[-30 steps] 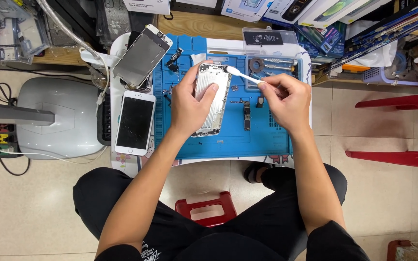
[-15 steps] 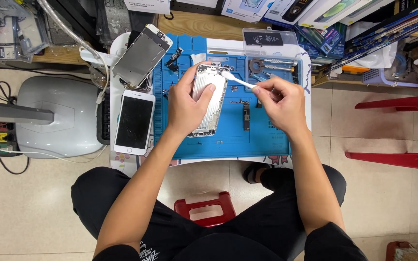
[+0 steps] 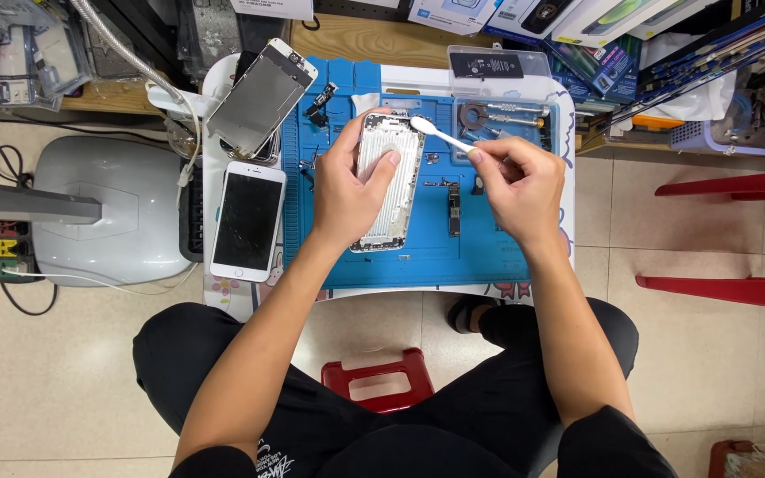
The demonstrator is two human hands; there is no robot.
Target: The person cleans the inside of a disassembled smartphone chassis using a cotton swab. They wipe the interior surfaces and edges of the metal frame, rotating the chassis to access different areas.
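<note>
Head view: I see left hand (image 3: pixel 347 190) gripping phone shell (image 3: pixel 390 181) at middle of blue mat (image 3: pixel 418 257). Right hand (image 3: pixel 520 190) pinches cotton swab (image 3: pixel 440 134), tip touching shell's top edge. White phone (image 3: pixel 248 221) lies just left of mat.

two hands (image 3: pixel 347 190) (image 3: pixel 524 190), one phone housing (image 3: pixel 390 181), one white swab (image 3: pixel 440 134), one white phone (image 3: pixel 248 221), two red stools (image 3: pixel 381 379) (image 3: pixel 741 235).

Small white table (image 3: pixel 568 190) carries blue mat (image 3: pixel 436 252), white phone (image 3: pixel 248 221).
</note>
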